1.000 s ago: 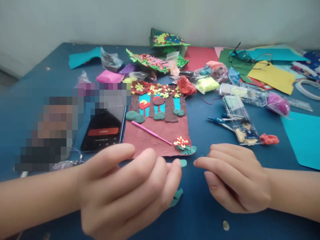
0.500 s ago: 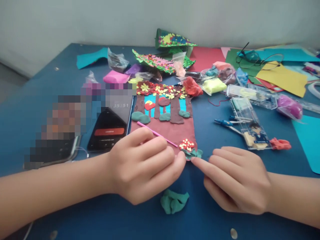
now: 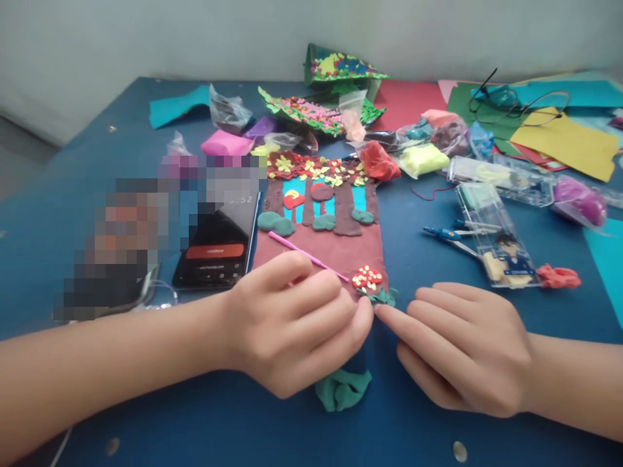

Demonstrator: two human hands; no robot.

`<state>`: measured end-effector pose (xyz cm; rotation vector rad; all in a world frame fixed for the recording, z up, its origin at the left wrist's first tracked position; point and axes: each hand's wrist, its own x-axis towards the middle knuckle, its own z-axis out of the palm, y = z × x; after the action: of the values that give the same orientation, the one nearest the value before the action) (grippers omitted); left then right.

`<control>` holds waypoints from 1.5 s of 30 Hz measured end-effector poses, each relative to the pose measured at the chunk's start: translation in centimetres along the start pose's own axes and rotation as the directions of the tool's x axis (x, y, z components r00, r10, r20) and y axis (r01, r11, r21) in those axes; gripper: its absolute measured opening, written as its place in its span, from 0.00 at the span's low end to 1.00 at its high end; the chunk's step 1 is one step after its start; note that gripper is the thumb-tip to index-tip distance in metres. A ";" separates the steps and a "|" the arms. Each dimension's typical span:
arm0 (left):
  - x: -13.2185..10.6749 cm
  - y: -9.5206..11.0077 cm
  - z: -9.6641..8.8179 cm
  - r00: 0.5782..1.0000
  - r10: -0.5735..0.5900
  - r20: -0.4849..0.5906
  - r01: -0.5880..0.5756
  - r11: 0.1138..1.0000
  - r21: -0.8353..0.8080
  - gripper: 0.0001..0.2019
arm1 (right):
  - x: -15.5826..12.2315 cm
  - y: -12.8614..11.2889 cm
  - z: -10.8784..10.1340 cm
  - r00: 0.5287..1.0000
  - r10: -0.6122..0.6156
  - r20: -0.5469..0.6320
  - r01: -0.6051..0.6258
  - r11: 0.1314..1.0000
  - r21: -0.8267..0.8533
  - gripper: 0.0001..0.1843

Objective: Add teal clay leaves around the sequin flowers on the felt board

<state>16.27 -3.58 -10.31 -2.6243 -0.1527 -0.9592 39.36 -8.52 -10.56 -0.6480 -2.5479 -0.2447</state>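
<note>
A clay picture [image 3: 311, 243] with trees, yellow flowers and a brown ground lies before me. At its lower right corner sit a red clay patch with pale dots [image 3: 367, 277] and a crinkled green clay strip [image 3: 385, 297]. My left hand [image 3: 296, 318] is closed, its index fingertip at that strip; its thumb and whatever it pinches are hidden. My right hand [image 3: 464, 350] points its index finger to the strip's lower edge, other fingers folded. Across the picture, behind my left knuckles, lies a pink stick [image 3: 311, 257]. A loose green clay lump [image 3: 343, 390] rests below, on the table.
Left of the picture are a phone [image 3: 217, 240] and a blurred-out device. Bagged clay, such as a red pack [image 3: 379, 162], lines the back. To the right are a compass [image 3: 448, 237], a clear case [image 3: 506, 250], glasses [image 3: 520, 107] and coloured paper [image 3: 567, 143].
My left hand has shifted slightly right, its index fingertip closer to my right one. The whole view has drifted a little. The pink stick stays in place on the picture.
</note>
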 end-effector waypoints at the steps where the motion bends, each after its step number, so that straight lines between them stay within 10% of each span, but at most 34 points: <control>1: 0.0 0.0 0.1 1.000 0.002 0.004 -0.002 1.000 0.001 0.07 | 0.0 0.0 -0.1 1.000 -0.012 0.021 0.012 1.000 0.001 0.10; 36: 0.2 0.8 -1.1 0.986 -0.048 0.161 0.051 0.999 -0.015 0.14 | 0.0 0.2 -0.8 0.999 0.043 0.018 -0.043 0.999 0.008 0.15; 45: -0.1 0.0 0.1 0.994 -0.102 0.043 0.103 0.995 -0.006 0.09 | 0.1 0.0 -0.8 0.999 0.052 0.002 -0.052 0.999 -0.009 0.13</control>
<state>16.23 -3.55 -10.50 -2.6679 -0.2975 -0.9386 39.62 -8.65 -9.80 -0.7176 -2.5296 -0.2379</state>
